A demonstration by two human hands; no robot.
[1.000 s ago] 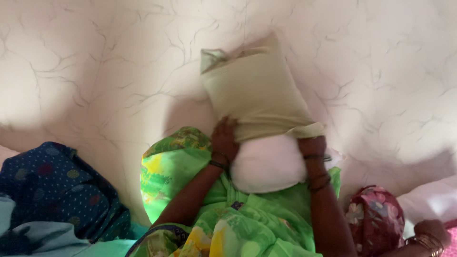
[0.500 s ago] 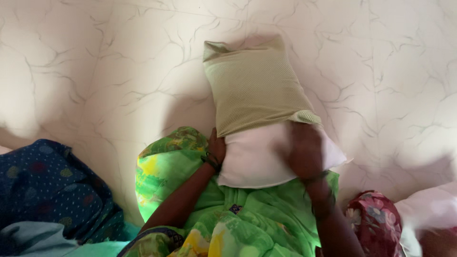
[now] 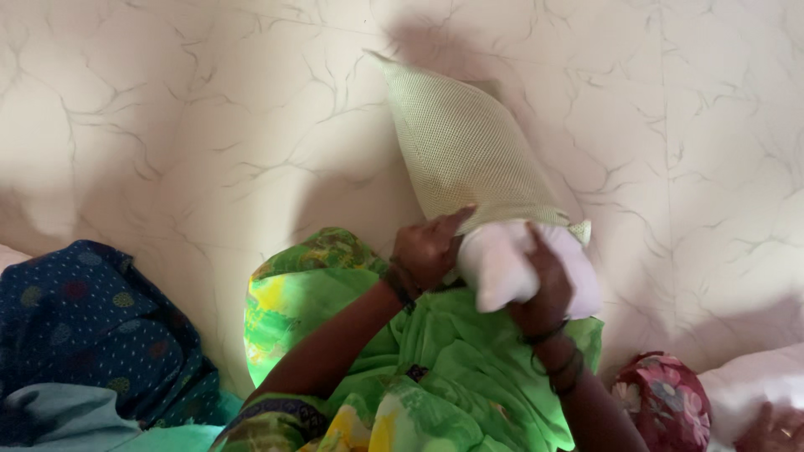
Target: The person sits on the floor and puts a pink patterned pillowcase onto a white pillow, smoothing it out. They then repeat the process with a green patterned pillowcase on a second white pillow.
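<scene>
Above the green patterned fabric (image 3: 469,351) on the lap, a white stuffed pillow (image 3: 511,264) sits partly inside a pale green mesh-textured pillowcase (image 3: 469,151). Left hand (image 3: 427,249) grips the pillowcase's open edge; right hand (image 3: 544,285) clasps the pillow's exposed end. Left of the fabric: dark blue dotted cloth (image 3: 92,326).

Most of the white stuffed pillow (image 3: 502,264) is hidden inside the pale green mesh-weave cover (image 3: 469,155); only its lower end shows. Right hand (image 3: 544,285) palm faces away, fingers partly behind pillow. Left hand (image 3: 427,247) fingertips blurred at cover hem. Dark blue dotted cloth (image 3: 84,326) and floral maroon bundle (image 3: 662,402) cut off by frame edges.
</scene>
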